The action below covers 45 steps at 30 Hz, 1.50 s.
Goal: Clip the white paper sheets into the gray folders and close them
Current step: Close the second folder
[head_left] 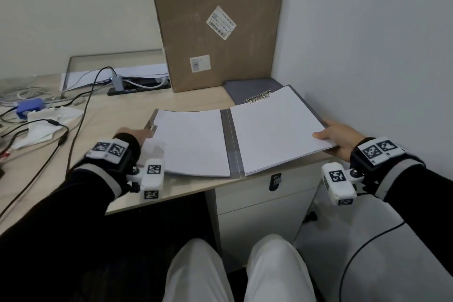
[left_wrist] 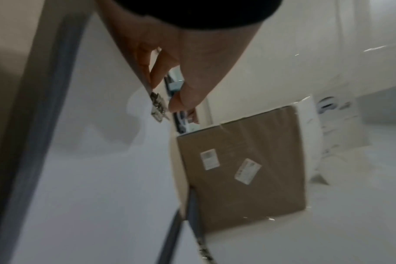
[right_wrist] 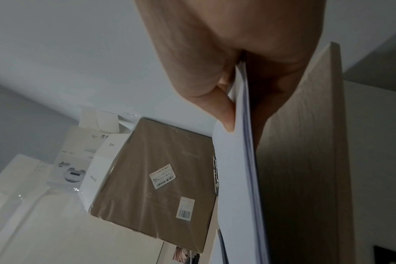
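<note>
While the gray folder [head_left: 235, 140] lies open on the near right part of the wooden desk [head_left: 117, 115], white paper sheets are seen on both of its halves, one stack on the left cover [head_left: 188, 142] and one on the right cover [head_left: 277, 130]. The right half is raised off the desk at its right edge, where it is gripped by the right hand [head_left: 335, 137]: the thumb is laid on top of the paper and, in the right wrist view, the fingers [right_wrist: 271, 92] are curled beneath the cover, so that cover and sheets are pinched together. A metal clip [head_left: 258, 97] is seen at the far end of the right stack. At the left edge of the folder the left hand [head_left: 137, 133] is placed at a second metal clip [left_wrist: 157, 105]; in the left wrist view its thumb and fingers [left_wrist: 183, 96] are bent close around the clip, but the blur means it cannot be told whether the clip is actually pinched. Another gray folder [head_left: 250, 86], closed, is lain flat just beyond the open one, against the foot of a tall cardboard box [head_left: 215, 19] that is stood upright at the far side of the desk. Black cables [head_left: 81, 110], a blue object [head_left: 30, 108] and crumpled white tissue [head_left: 49, 122] are spread over the left of the desk, well apart from the folder.
</note>
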Motion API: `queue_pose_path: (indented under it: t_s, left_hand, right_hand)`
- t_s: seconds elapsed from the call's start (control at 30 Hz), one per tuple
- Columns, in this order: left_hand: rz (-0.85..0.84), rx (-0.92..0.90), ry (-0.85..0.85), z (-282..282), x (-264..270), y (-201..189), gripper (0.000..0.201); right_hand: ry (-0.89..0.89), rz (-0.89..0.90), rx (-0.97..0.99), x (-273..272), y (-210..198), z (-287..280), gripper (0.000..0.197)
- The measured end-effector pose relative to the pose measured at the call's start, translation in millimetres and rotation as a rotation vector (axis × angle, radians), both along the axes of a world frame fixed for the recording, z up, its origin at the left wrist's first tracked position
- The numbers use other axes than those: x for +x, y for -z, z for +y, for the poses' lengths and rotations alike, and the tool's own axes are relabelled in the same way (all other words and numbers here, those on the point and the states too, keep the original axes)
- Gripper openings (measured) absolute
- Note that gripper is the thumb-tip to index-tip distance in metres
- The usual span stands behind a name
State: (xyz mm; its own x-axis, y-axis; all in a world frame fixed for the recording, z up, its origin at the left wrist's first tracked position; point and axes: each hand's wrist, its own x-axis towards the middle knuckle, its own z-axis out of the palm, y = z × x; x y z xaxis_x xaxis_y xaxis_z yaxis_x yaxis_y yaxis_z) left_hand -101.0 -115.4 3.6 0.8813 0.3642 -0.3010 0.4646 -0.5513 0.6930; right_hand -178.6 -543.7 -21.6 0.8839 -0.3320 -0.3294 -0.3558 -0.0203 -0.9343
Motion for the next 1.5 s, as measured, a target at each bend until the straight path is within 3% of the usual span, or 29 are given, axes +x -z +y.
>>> queue_pose_path:
  t_s: [0.1, 0.13, 0.2, 0.23, 0.33, 0.4, 0.43, 0.53, 0.63, 0.77, 0.83, 0.9, 0.97, 1.07, 1.2, 1.43, 1.5]
  left_hand:
    - [-0.122, -0.027, 0.076, -4, 3, -43, 0.044]
    - [-0.190, -0.098, 0.120, -7, 3, -57, 0.044]
    - [-0.314, -0.372, 0.233, -20, -3, -74, 0.025]
    - [-0.363, -0.493, 0.288, -29, -9, -78, 0.028]
    - [-0.485, -0.697, 0.535, -63, -33, -85, 0.090]
    - [-0.492, -0.559, 0.759, -85, -45, -78, 0.118]
    - [-0.485, -0.432, 0.825, -96, -49, -70, 0.120]
    - [-0.548, -0.177, 0.901, -135, -60, -46, 0.095]
    - [-0.451, -0.045, 0.972, -168, -57, -16, 0.075]
    - [-0.293, 0.127, 1.030, -206, -62, 19, 0.066]
    - [-0.242, 0.263, 1.061, -217, -64, 32, 0.068]
    - [-0.202, 0.313, 1.068, -219, -63, 39, 0.076]
    - [-0.192, 0.222, 1.056, -217, -62, 37, 0.078]
    - [-0.203, 0.001, 0.817, -205, -54, 29, 0.068]
    - [-0.137, -0.060, 0.486, -179, -36, 36, 0.064]
    - [0.029, -0.386, 0.320, -159, -19, 45, 0.087]
    - [0.060, -0.489, 0.294, -157, -10, 48, 0.073]
  right_hand:
    - [-0.019, 0.013, 0.017, 1, -2, 3, 0.049]
    - [-0.022, 0.016, 0.028, 1, -2, 6, 0.049]
    - [-0.030, 0.012, 0.040, 0, -2, 10, 0.045]
    - [-0.038, 0.004, 0.056, -1, -2, 13, 0.043]
    - [-0.019, -0.036, 0.142, -5, -2, 21, 0.031]
    - [0.010, -0.069, 0.251, -9, -5, 25, 0.028]
    - [0.013, -0.088, 0.299, -10, -6, 26, 0.031]
    - [0.020, -0.143, 0.380, -13, -10, 28, 0.047]
    - [-0.005, -0.169, 0.430, -18, -13, 31, 0.060]
    - [-0.083, -0.180, 0.497, -24, -16, 36, 0.078]
    - [-0.078, -0.180, 0.548, -29, -14, 38, 0.072]
    - [-0.057, -0.175, 0.483, -32, -8, 42, 0.049]
    - [-0.029, -0.166, 0.356, -30, 2, 43, 0.038]
    - [0.013, -0.107, 0.257, -25, 11, 43, 0.044]
    - [0.041, -0.179, 0.221, -22, 13, 37, 0.047]
    - [-0.043, -0.320, 0.212, -11, -6, 28, 0.046]
    - [-0.059, -0.345, 0.217, -5, -12, 22, 0.042]
